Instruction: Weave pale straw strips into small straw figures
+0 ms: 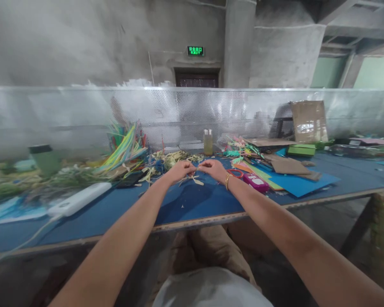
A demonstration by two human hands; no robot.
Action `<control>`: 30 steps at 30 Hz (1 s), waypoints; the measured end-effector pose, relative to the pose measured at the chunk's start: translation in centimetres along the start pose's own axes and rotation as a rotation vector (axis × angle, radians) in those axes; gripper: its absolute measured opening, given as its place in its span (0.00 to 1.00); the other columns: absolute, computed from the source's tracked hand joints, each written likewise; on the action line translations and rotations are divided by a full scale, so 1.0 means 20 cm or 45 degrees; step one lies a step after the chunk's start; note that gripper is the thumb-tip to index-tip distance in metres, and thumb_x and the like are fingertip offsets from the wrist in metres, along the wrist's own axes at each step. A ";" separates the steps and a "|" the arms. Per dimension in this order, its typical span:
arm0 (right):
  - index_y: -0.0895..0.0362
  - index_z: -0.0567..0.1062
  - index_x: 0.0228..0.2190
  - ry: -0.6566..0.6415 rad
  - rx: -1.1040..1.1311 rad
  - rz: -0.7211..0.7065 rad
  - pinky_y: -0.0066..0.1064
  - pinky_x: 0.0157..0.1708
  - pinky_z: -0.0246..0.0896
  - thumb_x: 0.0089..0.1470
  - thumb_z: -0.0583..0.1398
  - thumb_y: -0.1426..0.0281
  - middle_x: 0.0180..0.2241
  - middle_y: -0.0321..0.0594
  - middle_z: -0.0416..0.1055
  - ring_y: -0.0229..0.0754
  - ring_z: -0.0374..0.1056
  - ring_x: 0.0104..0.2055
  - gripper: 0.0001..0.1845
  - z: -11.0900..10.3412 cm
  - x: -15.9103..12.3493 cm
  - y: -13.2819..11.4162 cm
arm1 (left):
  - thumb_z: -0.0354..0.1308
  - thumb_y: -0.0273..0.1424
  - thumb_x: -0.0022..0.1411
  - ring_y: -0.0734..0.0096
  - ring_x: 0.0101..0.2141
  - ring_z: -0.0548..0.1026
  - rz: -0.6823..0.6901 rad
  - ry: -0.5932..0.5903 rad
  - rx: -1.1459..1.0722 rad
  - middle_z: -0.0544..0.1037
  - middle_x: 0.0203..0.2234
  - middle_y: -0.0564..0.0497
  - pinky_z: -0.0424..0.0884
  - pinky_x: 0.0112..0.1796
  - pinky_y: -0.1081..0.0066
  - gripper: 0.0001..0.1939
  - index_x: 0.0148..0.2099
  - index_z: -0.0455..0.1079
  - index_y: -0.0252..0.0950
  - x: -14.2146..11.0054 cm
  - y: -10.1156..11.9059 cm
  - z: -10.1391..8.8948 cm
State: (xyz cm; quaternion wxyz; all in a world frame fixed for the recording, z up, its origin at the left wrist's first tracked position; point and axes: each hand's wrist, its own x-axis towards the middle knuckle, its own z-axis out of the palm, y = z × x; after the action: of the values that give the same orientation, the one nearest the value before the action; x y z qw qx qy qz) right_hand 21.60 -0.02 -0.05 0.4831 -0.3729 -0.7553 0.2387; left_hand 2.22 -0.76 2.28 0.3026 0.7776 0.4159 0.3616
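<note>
Above the blue table, my left hand and my right hand meet closely, both closed in a pinch. Between the fingertips is a small yellowish piece with pale, leaf-like strips hanging below it. Its exact kind is too small to make out. Red-handled scissors and a magenta box lie just right of my right hand. Behind my left hand spreads a heap of pale, curled strips.
A white power strip with a cable lies at left, near a green cup. Colourful thin strips stand behind it. A bottle is at the back; blue sheets and cardboard lie right. A perforated metal screen borders the table.
</note>
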 end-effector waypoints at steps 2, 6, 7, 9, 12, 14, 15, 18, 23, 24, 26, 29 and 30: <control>0.59 0.79 0.29 -0.002 0.006 -0.034 0.27 0.33 0.61 0.45 0.65 0.64 0.27 0.38 0.76 0.37 0.69 0.30 0.11 0.00 0.00 0.01 | 0.61 0.39 0.53 0.73 0.24 0.70 0.016 -0.020 0.049 0.74 0.19 0.53 0.65 0.28 0.73 0.12 0.26 0.72 0.35 -0.01 0.01 0.00; 0.59 0.78 0.28 -0.031 0.059 -0.031 0.27 0.30 0.60 0.44 0.65 0.64 0.25 0.37 0.74 0.36 0.67 0.28 0.11 0.01 0.01 0.04 | 0.61 0.42 0.52 0.72 0.24 0.70 -0.015 0.004 0.080 0.74 0.20 0.52 0.63 0.27 0.73 0.14 0.26 0.72 0.36 0.00 0.01 0.01; 0.59 0.78 0.28 -0.013 0.061 -0.022 0.27 0.30 0.60 0.44 0.65 0.64 0.25 0.37 0.74 0.36 0.67 0.27 0.11 0.01 0.01 0.04 | 0.60 0.43 0.53 0.72 0.24 0.71 -0.037 0.036 0.069 0.75 0.20 0.51 0.63 0.26 0.73 0.15 0.26 0.72 0.36 0.01 0.00 0.01; 0.59 0.78 0.27 0.064 0.034 0.003 0.27 0.29 0.60 0.43 0.65 0.64 0.24 0.37 0.74 0.36 0.67 0.27 0.10 0.01 0.02 0.05 | 0.57 0.45 0.55 0.70 0.25 0.72 -0.075 0.142 0.062 0.77 0.23 0.50 0.63 0.26 0.73 0.17 0.27 0.73 0.36 0.02 -0.03 -0.01; 0.58 0.78 0.26 0.208 -0.039 0.063 0.28 0.31 0.61 0.43 0.65 0.66 0.25 0.37 0.75 0.37 0.68 0.28 0.08 -0.01 0.02 0.06 | 0.58 0.45 0.53 0.68 0.26 0.72 -0.107 0.282 0.264 0.77 0.22 0.50 0.62 0.27 0.72 0.16 0.27 0.74 0.37 0.05 -0.10 -0.04; 0.58 0.78 0.25 0.276 -0.083 0.101 0.28 0.31 0.62 0.43 0.65 0.68 0.26 0.38 0.75 0.37 0.69 0.29 0.06 -0.01 0.03 0.07 | 0.61 0.44 0.50 0.66 0.27 0.72 -0.130 0.260 0.515 0.76 0.21 0.51 0.61 0.28 0.71 0.14 0.26 0.75 0.38 0.06 -0.14 -0.06; 0.57 0.78 0.25 0.299 -0.097 0.117 0.28 0.31 0.62 0.43 0.65 0.68 0.26 0.38 0.75 0.38 0.69 0.29 0.05 -0.01 0.03 0.08 | 0.60 0.44 0.51 0.65 0.27 0.72 -0.150 0.224 0.621 0.76 0.21 0.50 0.61 0.29 0.71 0.14 0.25 0.75 0.39 0.06 -0.15 -0.06; 0.57 0.78 0.25 0.322 -0.088 0.146 0.28 0.30 0.61 0.44 0.65 0.68 0.25 0.38 0.75 0.37 0.69 0.28 0.05 -0.01 0.03 0.10 | 0.59 0.42 0.53 0.63 0.27 0.73 -0.167 0.125 0.795 0.77 0.22 0.48 0.61 0.30 0.70 0.13 0.25 0.76 0.39 0.04 -0.18 -0.03; 0.57 0.77 0.25 0.332 -0.026 0.165 0.28 0.29 0.62 0.43 0.65 0.68 0.25 0.38 0.75 0.37 0.69 0.27 0.05 0.00 0.04 0.11 | 0.63 0.31 0.48 0.62 0.31 0.75 -0.077 0.145 0.818 0.78 0.25 0.48 0.63 0.34 0.70 0.01 0.27 0.76 0.40 0.04 -0.19 0.03; 0.57 0.77 0.25 0.342 -0.014 0.168 0.28 0.29 0.62 0.43 0.65 0.68 0.25 0.38 0.75 0.37 0.69 0.27 0.05 0.00 0.04 0.11 | 0.63 0.30 0.47 0.62 0.30 0.74 -0.067 0.188 0.800 0.78 0.25 0.49 0.63 0.34 0.69 0.00 0.26 0.75 0.40 0.05 -0.18 0.04; 0.57 0.77 0.25 0.373 0.000 0.165 0.28 0.30 0.63 0.43 0.65 0.67 0.25 0.38 0.75 0.37 0.69 0.28 0.05 0.00 0.03 0.10 | 0.64 0.29 0.46 0.64 0.29 0.73 -0.065 0.278 0.642 0.76 0.23 0.50 0.64 0.33 0.69 0.03 0.25 0.72 0.39 0.06 -0.18 0.04; 0.56 0.77 0.26 0.420 0.012 0.130 0.28 0.31 0.64 0.44 0.64 0.66 0.26 0.38 0.75 0.38 0.70 0.28 0.07 0.00 0.03 0.08 | 0.65 0.29 0.45 0.71 0.23 0.69 -0.111 0.354 0.110 0.72 0.20 0.53 0.62 0.28 0.72 0.07 0.28 0.69 0.37 0.07 -0.16 0.05; 0.56 0.77 0.27 0.433 0.027 0.111 0.28 0.31 0.64 0.45 0.64 0.65 0.26 0.38 0.75 0.38 0.70 0.29 0.07 0.00 0.03 0.07 | 0.66 0.29 0.45 0.73 0.20 0.67 -0.134 0.345 -0.075 0.71 0.19 0.55 0.61 0.25 0.73 0.09 0.30 0.69 0.37 0.07 -0.16 0.05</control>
State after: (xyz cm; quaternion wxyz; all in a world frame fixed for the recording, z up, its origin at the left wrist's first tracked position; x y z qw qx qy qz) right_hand 21.97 1.30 -0.73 0.5972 -0.4351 -0.6432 0.2008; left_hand 2.28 1.76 -0.23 0.2851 0.6896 0.4823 0.4589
